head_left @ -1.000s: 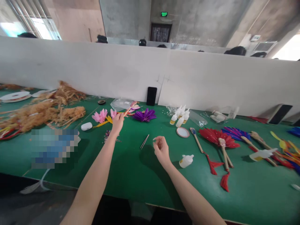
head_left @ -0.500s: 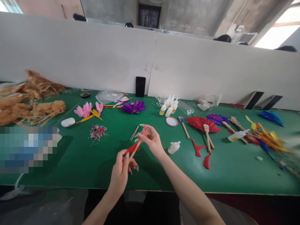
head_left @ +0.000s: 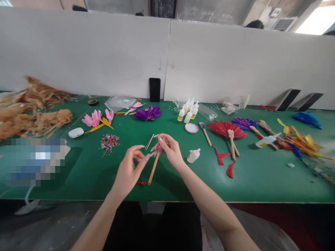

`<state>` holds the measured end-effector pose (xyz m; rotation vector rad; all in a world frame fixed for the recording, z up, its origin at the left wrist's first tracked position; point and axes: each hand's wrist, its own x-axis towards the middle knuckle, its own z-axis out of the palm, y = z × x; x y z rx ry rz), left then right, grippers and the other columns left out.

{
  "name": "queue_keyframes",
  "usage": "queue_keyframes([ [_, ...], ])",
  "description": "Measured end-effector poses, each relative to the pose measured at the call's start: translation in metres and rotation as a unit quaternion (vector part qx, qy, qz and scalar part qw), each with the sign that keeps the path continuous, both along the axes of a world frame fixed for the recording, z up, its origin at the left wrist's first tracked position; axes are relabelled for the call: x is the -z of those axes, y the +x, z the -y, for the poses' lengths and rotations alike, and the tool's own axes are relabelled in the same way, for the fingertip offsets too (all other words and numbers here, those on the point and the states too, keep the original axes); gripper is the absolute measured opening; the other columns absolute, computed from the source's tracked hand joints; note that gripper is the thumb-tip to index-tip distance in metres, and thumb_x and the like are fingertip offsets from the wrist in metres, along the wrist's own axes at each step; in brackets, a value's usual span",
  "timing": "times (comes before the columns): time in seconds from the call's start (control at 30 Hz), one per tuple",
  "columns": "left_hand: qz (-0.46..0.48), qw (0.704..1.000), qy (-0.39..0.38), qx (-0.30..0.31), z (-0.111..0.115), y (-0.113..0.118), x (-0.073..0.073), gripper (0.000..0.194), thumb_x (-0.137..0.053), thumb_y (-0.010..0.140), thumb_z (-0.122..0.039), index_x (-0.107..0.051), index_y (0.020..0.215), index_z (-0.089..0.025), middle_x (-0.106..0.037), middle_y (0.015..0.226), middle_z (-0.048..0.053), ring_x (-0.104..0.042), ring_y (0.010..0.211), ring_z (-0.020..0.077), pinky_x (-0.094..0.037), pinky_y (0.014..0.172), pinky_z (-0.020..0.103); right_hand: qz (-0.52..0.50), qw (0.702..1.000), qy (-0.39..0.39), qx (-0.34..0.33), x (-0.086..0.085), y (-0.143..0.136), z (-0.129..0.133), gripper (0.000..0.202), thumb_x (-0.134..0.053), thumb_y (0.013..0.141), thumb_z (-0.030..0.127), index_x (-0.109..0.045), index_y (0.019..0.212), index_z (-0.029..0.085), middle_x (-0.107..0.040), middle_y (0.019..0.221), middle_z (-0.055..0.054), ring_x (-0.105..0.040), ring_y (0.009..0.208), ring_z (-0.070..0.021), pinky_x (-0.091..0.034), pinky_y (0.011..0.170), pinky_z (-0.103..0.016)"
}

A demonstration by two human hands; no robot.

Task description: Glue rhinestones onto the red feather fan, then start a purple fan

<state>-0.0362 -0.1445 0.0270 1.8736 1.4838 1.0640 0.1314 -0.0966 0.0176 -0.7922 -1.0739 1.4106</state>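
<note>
My right hand (head_left: 170,150) is closed round the pinkish, beaded head of a wooden stick (head_left: 154,169), whose bare shaft slants down toward me. A red cord and tassel (head_left: 142,183) hangs from the stick's lower end, partly behind my left wrist. Just left of the stick, my left hand (head_left: 131,164) is raised with its fingers apart and nothing between them, its fingertips close to the beaded head. Tweezers (head_left: 149,142) lie on the green table (head_left: 86,184) beyond my fingers.
Loose beads (head_left: 110,143), pink flowers (head_left: 93,119) and a white case (head_left: 76,132) lie left. A purple flower (head_left: 148,113), glue bottles (head_left: 193,156) and a dish (head_left: 191,128) are ahead. Red feather fan (head_left: 227,130) at right; white partition (head_left: 104,52) behind.
My left hand has let go of the stick's shaft and red tassel and moved up toward the head, fingers spread. The tassel now hangs lower. The camera view has tilted down slightly.
</note>
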Motion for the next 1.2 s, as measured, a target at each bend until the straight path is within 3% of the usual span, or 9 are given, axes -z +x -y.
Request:
queue_keyframes([
  [0.13, 0.034, 0.99, -0.041, 0.129, -0.049, 0.031, 0.004, 0.05, -0.069, 0.075, -0.036, -0.051, 0.119, -0.018, -0.058, 0.111, 0.01, -0.061, 0.097, 0.0203, -0.053, 0.079, 0.033, 0.027, 0.998, 0.005, 0.051, 0.005, 0.004, -0.004, 0.037, -0.059, 0.081, 0.053, -0.062, 0.098, 0.019, -0.067, 0.068, 0.0, -0.065, 0.055, -0.0146, -0.056, 0.053, -0.027],
  [0.23, 0.04, 0.971, -0.09, 0.217, -0.077, 0.041, 0.003, 0.034, -0.068, 0.075, -0.031, -0.06, 0.104, -0.016, -0.065, 0.097, 0.007, -0.064, 0.088, 0.0203, -0.053, 0.079, 0.034, 0.06, 0.993, 0.022, 0.097, 0.007, 0.009, -0.01, 0.041, -0.052, 0.084, 0.056, -0.066, 0.098, 0.019, -0.069, 0.082, -0.003, -0.068, 0.072, -0.0174, -0.059, 0.068, -0.031],
  [0.3, 0.044, 0.962, -0.108, 0.248, -0.085, 0.042, 0.002, 0.027, -0.067, 0.076, -0.032, -0.062, 0.097, -0.016, -0.067, 0.087, 0.005, -0.065, 0.081, 0.0196, -0.054, 0.075, 0.032, 0.068, 0.992, 0.001, 0.105, 0.008, 0.012, -0.013, 0.046, -0.048, 0.085, 0.059, -0.066, 0.102, 0.019, -0.069, 0.086, -0.004, -0.068, 0.076, -0.0188, -0.059, 0.065, -0.031],
  [0.5, 0.031, 0.976, -0.077, 0.2, -0.077, 0.036, 0.008, 0.021, -0.057, 0.083, -0.036, -0.063, 0.08, -0.015, -0.06, 0.061, -0.001, -0.061, 0.056, 0.0143, -0.05, 0.055, 0.024, 0.044, 0.995, -0.071, 0.046, 0.013, 0.01, -0.015, 0.052, -0.052, 0.079, 0.065, -0.065, 0.101, 0.02, -0.068, 0.073, -0.002, -0.064, 0.054, -0.0169, -0.057, 0.047, -0.03],
  [0.73, 0.06, 0.978, -0.081, 0.181, -0.068, 0.035, 0.018, 0.026, -0.052, 0.087, -0.039, -0.062, 0.082, -0.016, -0.062, 0.065, 0.002, -0.062, 0.052, 0.0142, -0.052, 0.052, 0.024, 0.029, 0.994, -0.103, 0.03, 0.017, 0.005, -0.015, 0.05, -0.056, 0.076, 0.066, -0.063, 0.096, 0.02, -0.069, 0.069, -0.002, -0.068, 0.059, -0.0201, -0.057, 0.046, -0.031],
  [0.97, 0.001, 0.989, -0.012, 0.147, -0.066, 0.039, 0.024, 0.031, -0.046, 0.09, -0.038, -0.055, 0.069, -0.016, -0.049, 0.055, -0.002, -0.05, 0.047, 0.0104, -0.04, 0.047, 0.02, 0.02, 0.992, -0.117, 0.031, 0.019, 0.005, -0.014, 0.047, -0.058, 0.076, 0.063, -0.062, 0.094, 0.019, -0.068, 0.067, -0.002, -0.066, 0.052, -0.0177, -0.056, 0.045, -0.029],
  [1.2, -0.002, 0.992, -0.006, 0.128, -0.065, 0.042, 0.028, 0.034, -0.043, 0.091, -0.039, -0.056, 0.071, -0.016, -0.052, 0.057, -0.001, -0.049, 0.05, 0.0101, -0.037, 0.049, 0.02, 0.034, 0.992, -0.117, 0.042, 0.021, 0.004, -0.015, 0.049, -0.056, 0.077, 0.064, -0.064, 0.094, 0.019, -0.067, 0.066, -0.002, -0.065, 0.05, -0.0169, -0.057, 0.046, -0.031],
])
